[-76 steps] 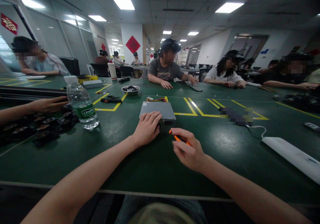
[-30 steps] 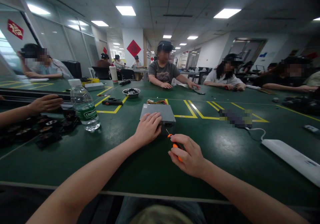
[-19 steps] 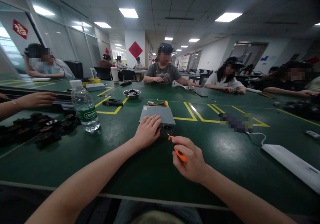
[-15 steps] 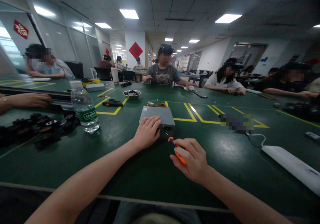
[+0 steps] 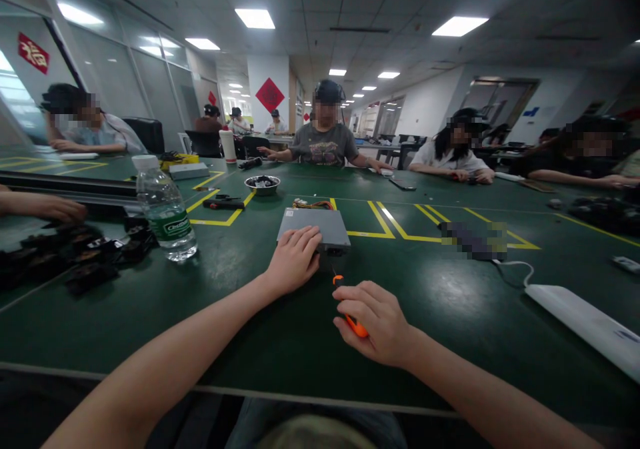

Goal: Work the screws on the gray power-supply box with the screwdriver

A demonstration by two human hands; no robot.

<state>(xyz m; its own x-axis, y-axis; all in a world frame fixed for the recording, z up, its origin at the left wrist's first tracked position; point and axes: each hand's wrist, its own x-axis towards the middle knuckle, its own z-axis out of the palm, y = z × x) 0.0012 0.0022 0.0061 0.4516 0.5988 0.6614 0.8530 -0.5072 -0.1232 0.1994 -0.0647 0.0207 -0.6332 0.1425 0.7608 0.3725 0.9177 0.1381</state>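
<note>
A grey computer power supply [image 5: 330, 225] lies on the green table before me, its cable bundle [image 5: 313, 204] at the far side and a socket in its near face. My left hand [image 5: 295, 259] grips its near left edge, fingers over the top and thumb down by the front. In my right hand [image 5: 373, 319] is a screwdriver [image 5: 356, 325] with an orange and black handle, held between thumb and fingers. Its thin shaft points at the near face of the power supply; whether the tip touches is too small to tell.
A water bottle [image 5: 167, 219] stands to the left, beside a pile of black parts [image 5: 95, 255]. Farther back are a metal bowl [image 5: 263, 184] of small pieces and a dark tool [image 5: 223, 203]. A white power strip [image 5: 583, 322] lies right. Co-workers sit around the table.
The screwdriver in my right hand has tilted more upright and shifted slightly left. My left hand stays on the power supply. The person opposite has moved an arm outward.
</note>
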